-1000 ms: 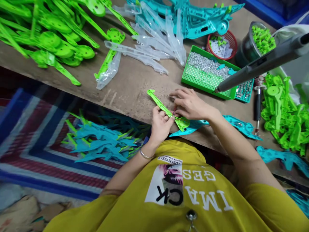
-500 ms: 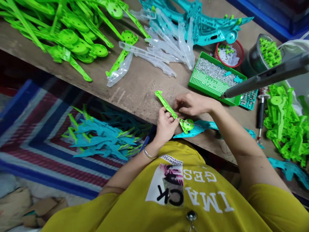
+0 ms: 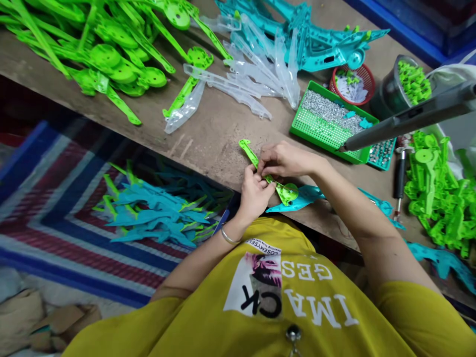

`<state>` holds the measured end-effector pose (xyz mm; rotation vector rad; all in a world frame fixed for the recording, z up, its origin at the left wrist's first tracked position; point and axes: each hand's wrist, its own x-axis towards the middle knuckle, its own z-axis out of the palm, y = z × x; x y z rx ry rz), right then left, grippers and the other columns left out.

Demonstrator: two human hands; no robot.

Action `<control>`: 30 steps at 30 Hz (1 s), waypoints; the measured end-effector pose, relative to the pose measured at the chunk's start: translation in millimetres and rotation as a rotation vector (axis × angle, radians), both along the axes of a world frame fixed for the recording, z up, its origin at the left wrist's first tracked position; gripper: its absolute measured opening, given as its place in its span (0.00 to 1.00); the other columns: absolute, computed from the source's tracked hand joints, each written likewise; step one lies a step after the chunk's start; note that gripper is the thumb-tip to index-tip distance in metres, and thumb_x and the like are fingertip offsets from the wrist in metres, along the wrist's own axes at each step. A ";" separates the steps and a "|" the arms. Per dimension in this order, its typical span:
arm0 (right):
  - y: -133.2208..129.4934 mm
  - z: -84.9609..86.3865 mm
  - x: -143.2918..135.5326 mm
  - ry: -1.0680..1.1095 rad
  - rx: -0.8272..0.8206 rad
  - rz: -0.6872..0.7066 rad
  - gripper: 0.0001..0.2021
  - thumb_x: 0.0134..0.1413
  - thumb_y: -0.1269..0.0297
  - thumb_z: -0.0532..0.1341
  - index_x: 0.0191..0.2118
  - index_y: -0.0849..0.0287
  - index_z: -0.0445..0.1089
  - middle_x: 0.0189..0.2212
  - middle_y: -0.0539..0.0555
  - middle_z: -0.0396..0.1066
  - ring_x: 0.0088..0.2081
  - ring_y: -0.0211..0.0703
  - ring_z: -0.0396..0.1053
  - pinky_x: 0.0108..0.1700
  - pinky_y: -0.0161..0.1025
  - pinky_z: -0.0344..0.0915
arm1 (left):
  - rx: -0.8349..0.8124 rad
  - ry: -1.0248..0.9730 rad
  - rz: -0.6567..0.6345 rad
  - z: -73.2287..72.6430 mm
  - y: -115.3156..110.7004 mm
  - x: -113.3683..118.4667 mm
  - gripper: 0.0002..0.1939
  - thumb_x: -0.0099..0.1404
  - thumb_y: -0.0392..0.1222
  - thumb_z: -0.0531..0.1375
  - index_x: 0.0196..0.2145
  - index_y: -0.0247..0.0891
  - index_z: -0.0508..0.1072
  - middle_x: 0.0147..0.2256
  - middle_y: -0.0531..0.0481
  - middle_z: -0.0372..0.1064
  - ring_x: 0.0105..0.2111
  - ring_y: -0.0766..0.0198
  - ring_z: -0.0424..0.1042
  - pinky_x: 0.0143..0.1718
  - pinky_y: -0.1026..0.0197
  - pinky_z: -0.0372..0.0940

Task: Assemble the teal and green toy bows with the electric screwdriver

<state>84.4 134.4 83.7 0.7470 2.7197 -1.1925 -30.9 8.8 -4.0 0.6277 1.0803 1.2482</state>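
My left hand [image 3: 256, 192] is closed round the middle of a bright green plastic arm [image 3: 290, 194], which has a narrow shaft and a round disc end. Over the same shaft, my right hand [image 3: 284, 158] has its fingertips pinched together; any small thing between them is hidden. A thin thread or wire appears to run along the green arm past the disc. Beneath the disc end, a teal plastic piece [image 3: 308, 197] lies at the table's front edge, partly covered by my right forearm.
Green arms [image 3: 119, 69] are heaped at the back left, beside clear plastic pieces [image 3: 256, 84]. A green basket [image 3: 316, 126] holds small metal parts. A grey bar [image 3: 409, 119] slants in from the right, near a black-handled screwdriver [image 3: 400, 176]. Teal pieces [image 3: 156, 203] fill a bin below.
My right hand has moved left and closer to my left hand, its fingertips now over the green arm's shaft. My left hand and the green arm have barely moved.
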 end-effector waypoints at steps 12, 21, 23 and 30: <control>1.0 5.3 -11.6 -0.023 0.027 -0.077 0.07 0.54 0.72 0.65 0.38 0.61 0.80 0.34 0.53 0.79 0.34 0.38 0.71 0.40 0.35 0.60 | -0.037 -0.068 -0.030 8.9 8.1 -19.0 0.25 0.53 0.37 0.70 0.45 0.40 0.64 0.42 0.52 0.76 0.38 0.68 0.77 0.43 0.63 0.72; -5.2 6.3 4.3 0.079 -0.014 -0.238 0.08 0.52 0.71 0.62 0.36 0.63 0.79 0.29 0.50 0.78 0.29 0.35 0.69 0.36 0.33 0.61 | -0.032 -0.050 -0.029 10.8 9.5 -18.5 0.32 0.48 0.33 0.71 0.48 0.41 0.62 0.40 0.53 0.77 0.38 0.66 0.79 0.45 0.61 0.73; -7.4 6.6 8.4 0.091 -0.067 -0.282 0.08 0.51 0.71 0.62 0.36 0.63 0.78 0.28 0.50 0.78 0.28 0.35 0.70 0.35 0.33 0.61 | -0.032 -0.049 -0.033 9.8 9.2 -18.2 0.33 0.48 0.33 0.72 0.48 0.41 0.61 0.37 0.55 0.76 0.38 0.66 0.79 0.45 0.61 0.74; -15.0 2.7 18.3 0.155 -0.299 -0.383 0.11 0.46 0.70 0.64 0.39 0.63 0.75 0.31 0.52 0.79 0.31 0.37 0.73 0.35 0.34 0.68 | -0.013 -0.009 -0.040 3.2 9.2 -18.2 0.33 0.49 0.35 0.72 0.48 0.41 0.59 0.36 0.55 0.75 0.37 0.65 0.79 0.43 0.61 0.74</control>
